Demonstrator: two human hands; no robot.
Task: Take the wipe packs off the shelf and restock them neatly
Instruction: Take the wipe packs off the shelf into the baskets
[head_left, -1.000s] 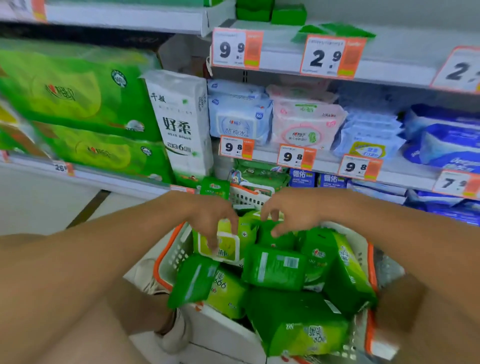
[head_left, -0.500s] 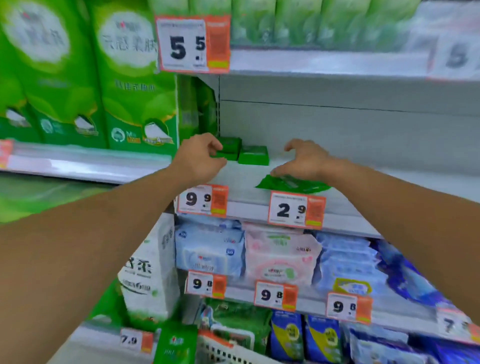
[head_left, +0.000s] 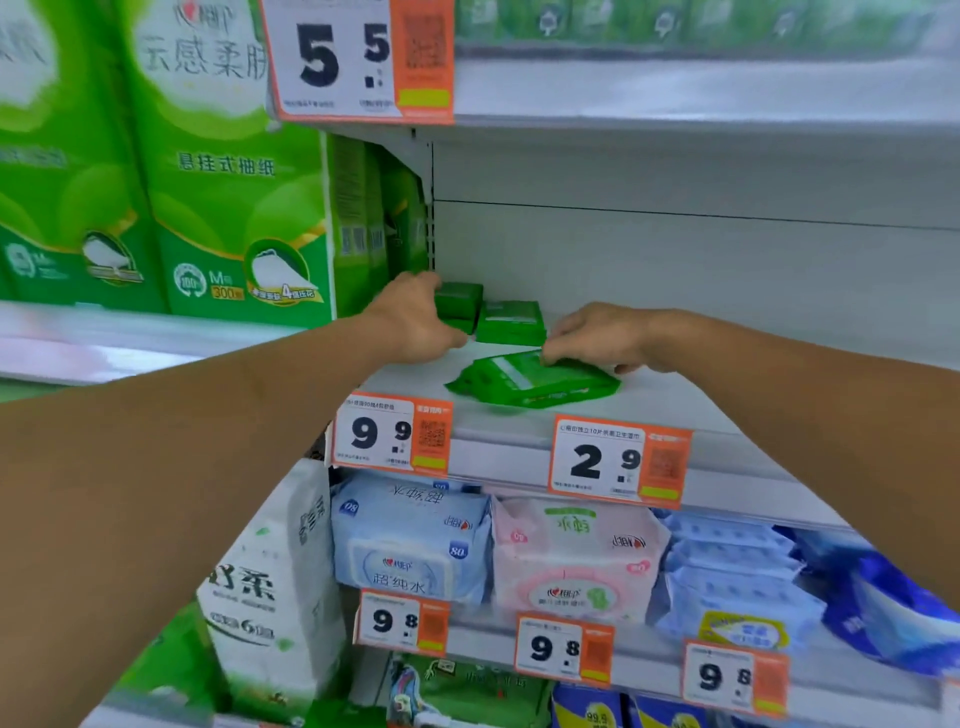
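Supermarket shelf (head_left: 701, 410), mostly bare, tall green tissue packs (head_left: 218, 171) at left. Restocking step underway. Flat green wipe pack (head_left: 530, 382) lies near front edge; right hand (head_left: 597, 338) pinches its top. Left hand (head_left: 415, 322) curls round small back pack (head_left: 460, 301). Next: square packs into rows.

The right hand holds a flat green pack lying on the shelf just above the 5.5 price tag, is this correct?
Not quite. In the head view the right hand holds the flat green pack on the shelf above the 2.9 price tag; the 5.5 tag is one shelf higher.
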